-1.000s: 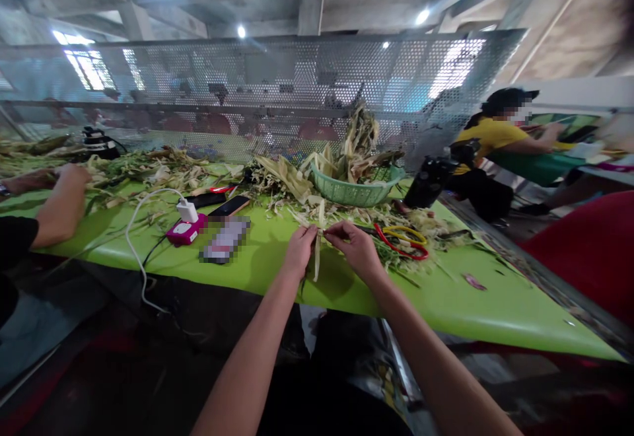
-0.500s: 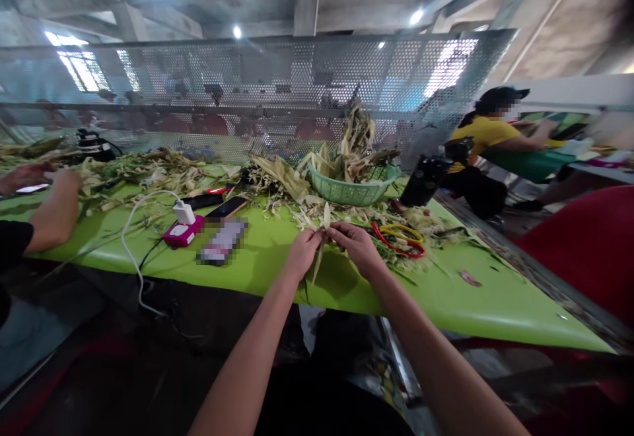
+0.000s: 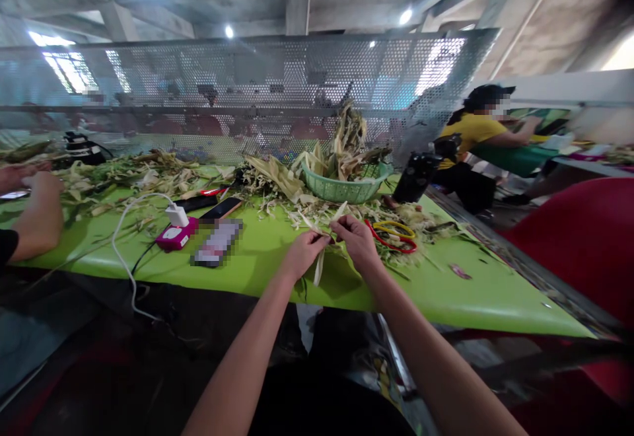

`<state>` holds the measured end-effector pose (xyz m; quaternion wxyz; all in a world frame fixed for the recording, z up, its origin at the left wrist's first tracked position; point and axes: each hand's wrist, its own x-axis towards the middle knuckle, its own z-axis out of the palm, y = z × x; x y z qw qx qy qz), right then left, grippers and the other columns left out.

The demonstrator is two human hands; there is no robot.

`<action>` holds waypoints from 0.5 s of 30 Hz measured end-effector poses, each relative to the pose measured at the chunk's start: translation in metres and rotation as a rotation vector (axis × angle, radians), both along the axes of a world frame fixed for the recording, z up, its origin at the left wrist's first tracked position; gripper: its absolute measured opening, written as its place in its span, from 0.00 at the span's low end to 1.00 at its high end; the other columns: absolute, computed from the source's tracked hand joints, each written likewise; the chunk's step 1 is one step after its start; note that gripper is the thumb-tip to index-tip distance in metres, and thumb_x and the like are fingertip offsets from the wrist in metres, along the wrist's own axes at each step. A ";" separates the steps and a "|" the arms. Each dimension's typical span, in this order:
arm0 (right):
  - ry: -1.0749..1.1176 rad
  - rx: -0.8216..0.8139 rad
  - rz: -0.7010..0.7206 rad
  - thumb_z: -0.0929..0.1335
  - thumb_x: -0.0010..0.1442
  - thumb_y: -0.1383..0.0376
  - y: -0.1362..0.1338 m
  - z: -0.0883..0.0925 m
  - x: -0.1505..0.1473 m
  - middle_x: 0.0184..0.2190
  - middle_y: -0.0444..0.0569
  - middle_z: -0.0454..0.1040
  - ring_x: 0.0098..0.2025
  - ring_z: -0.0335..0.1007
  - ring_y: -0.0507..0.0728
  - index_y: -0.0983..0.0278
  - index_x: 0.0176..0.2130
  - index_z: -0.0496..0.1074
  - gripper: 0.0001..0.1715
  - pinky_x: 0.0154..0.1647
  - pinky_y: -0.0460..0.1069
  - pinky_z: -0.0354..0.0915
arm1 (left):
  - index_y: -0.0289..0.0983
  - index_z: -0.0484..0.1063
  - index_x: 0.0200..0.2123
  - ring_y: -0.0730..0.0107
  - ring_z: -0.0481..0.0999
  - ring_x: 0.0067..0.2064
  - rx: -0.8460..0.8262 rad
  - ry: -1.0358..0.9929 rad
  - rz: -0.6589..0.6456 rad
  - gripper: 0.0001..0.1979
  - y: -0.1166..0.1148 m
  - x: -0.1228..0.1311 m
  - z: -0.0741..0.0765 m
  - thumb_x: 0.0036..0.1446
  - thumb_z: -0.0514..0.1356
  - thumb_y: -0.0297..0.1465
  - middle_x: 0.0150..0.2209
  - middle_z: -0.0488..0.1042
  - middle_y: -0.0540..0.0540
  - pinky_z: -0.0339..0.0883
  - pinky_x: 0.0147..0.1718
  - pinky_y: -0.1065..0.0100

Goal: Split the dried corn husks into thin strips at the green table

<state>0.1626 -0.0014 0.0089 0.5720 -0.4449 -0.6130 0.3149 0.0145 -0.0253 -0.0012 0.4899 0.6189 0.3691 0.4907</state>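
Observation:
Over the green-covered table (image 3: 277, 281), my left hand (image 3: 302, 253) pinches a pale corn husk strip (image 3: 319, 266) whose narrow end hangs below the fingers. My right hand (image 3: 357, 241) is closed beside it, fingertips a short way to the right, gripping pale husk that sticks up above the fingers. Whether both hands hold one piece or separate ones I cannot make out. Just past my hands, shredded husk (image 3: 297, 213) lies scattered. Red-handled and yellow-handled scissors (image 3: 396, 241) rest right of my right hand, their blades hidden.
A green basket (image 3: 341, 190) of dried husks stands behind my hands, a black bottle (image 3: 412, 175) to its right. On the left are a phone (image 3: 218, 243), another phone (image 3: 221, 210) and a pink power socket (image 3: 177, 234) with a white cable. A co-worker's arm (image 3: 39, 215) rests at far left.
My hands have moved slightly apart at the fingertips, and the upright husk end now leans to the right. The whole view has shifted a little.

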 end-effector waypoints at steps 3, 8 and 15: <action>-0.009 0.109 -0.128 0.73 0.49 0.56 -0.003 0.002 0.002 0.28 0.43 0.65 0.27 0.59 0.51 0.62 0.36 0.66 0.18 0.27 0.46 0.60 | 0.36 0.77 0.33 0.60 0.74 0.38 0.033 0.103 0.122 0.13 0.000 -0.001 0.001 0.56 0.57 0.38 0.35 0.78 0.42 0.62 0.39 0.65; -0.379 0.264 0.004 0.69 0.56 0.59 -0.016 0.008 -0.006 0.33 0.48 0.69 0.30 0.63 0.54 0.61 0.39 0.71 0.11 0.31 0.48 0.62 | 0.38 0.76 0.30 0.59 0.72 0.34 0.054 0.181 0.203 0.08 0.001 0.001 0.001 0.54 0.58 0.35 0.31 0.77 0.42 0.60 0.37 0.65; -0.498 0.309 -0.011 0.66 0.58 0.63 -0.015 0.008 -0.010 0.30 0.49 0.71 0.35 0.67 0.58 0.61 0.30 0.69 0.06 0.38 0.51 0.63 | 0.39 0.76 0.29 0.60 0.71 0.32 0.098 0.223 0.157 0.06 0.004 0.003 -0.004 0.51 0.60 0.34 0.29 0.76 0.43 0.61 0.37 0.65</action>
